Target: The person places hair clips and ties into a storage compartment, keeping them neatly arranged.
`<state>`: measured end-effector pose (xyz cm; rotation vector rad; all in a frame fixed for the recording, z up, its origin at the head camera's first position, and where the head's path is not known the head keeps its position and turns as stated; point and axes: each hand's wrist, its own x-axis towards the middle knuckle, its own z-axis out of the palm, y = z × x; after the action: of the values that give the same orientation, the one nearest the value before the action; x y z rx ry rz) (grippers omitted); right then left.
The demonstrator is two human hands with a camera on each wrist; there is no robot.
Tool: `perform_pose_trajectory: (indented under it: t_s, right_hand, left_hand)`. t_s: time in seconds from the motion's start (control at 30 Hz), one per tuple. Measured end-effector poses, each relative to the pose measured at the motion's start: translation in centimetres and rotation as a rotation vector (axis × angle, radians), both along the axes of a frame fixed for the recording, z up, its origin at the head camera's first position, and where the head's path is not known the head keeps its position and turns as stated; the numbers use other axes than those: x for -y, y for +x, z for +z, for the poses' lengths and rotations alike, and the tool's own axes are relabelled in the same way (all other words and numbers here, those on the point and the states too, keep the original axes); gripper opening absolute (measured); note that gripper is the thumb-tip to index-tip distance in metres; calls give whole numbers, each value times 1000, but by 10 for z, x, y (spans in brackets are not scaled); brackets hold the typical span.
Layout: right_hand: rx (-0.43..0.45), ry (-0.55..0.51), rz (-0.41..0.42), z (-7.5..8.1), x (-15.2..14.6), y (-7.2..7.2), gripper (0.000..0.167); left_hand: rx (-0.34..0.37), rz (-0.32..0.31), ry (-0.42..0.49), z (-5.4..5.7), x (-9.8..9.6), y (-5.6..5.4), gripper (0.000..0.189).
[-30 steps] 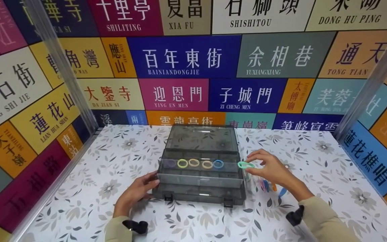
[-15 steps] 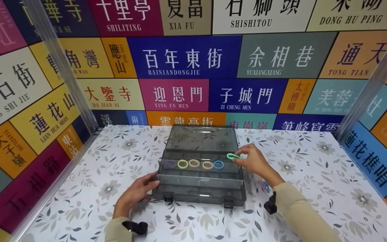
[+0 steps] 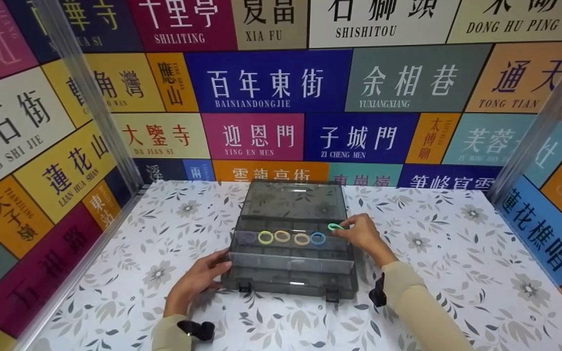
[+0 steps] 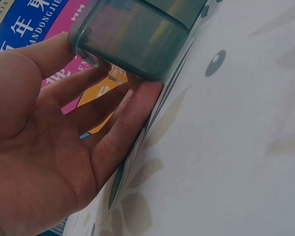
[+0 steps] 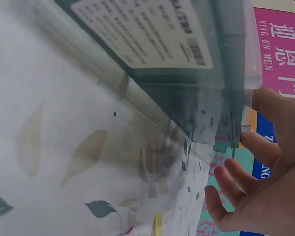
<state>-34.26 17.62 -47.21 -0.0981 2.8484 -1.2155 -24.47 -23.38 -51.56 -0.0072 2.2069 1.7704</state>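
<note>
A smoky see-through organizer box stands on the table, lid raised at the back. Across its middle tier runs a row of hair ties: a dark purple one, a yellow one, two beige ones and a blue one. My right hand pinches a green hair tie above the tier's right end. In the right wrist view, that hand's fingers are by the box's edge and the tie is hidden. My left hand touches the box's left side, its fingers fairly straight.
Low in the right wrist view, bits of a yellow thing and a pink thing lie on the flower-patterned table. Sign-covered panels stand behind and at both sides, with clear posts at the corners.
My right hand has carried the green hair tie left from beside the box to over its right end; it moved little in the last half second. My left hand has stayed in place.
</note>
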Motion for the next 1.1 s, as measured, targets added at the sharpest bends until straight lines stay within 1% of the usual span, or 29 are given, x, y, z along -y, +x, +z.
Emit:
perform_pose_trajectory:
  t_s: [0.1, 0.23, 0.3, 0.4, 0.53, 0.63, 0.9, 1.1]
  right_hand:
    - [19, -1, 18, -1, -1, 0, 38]
    - [16, 5, 64, 3, -8, 1, 46]
    - [15, -1, 85, 5, -13, 1, 46]
    - [16, -10, 116, 8, -24, 1, 40]
    - [28, -4, 158, 8, -43, 1, 36]
    - [20, -4, 179, 4, -58, 2, 37]
    - [18, 5, 207, -13, -94, 6, 42]
    - [66, 13, 170, -23, -111, 9, 43]
  left_hand:
    - [2, 1, -4, 0, 1, 0, 63]
    - [2, 8, -13, 0, 0, -1, 63]
    - [6, 13, -20, 0, 0, -1, 63]
    - [12, 17, -28, 0, -1, -1, 64]
    - [-8, -10, -28, -1, 1, 0, 65]
    - [-19, -22, -16, -1, 2, 0, 63]
    - [-15, 2, -26, -2, 1, -1, 61]
    - [-18, 4, -40, -2, 0, -1, 62]
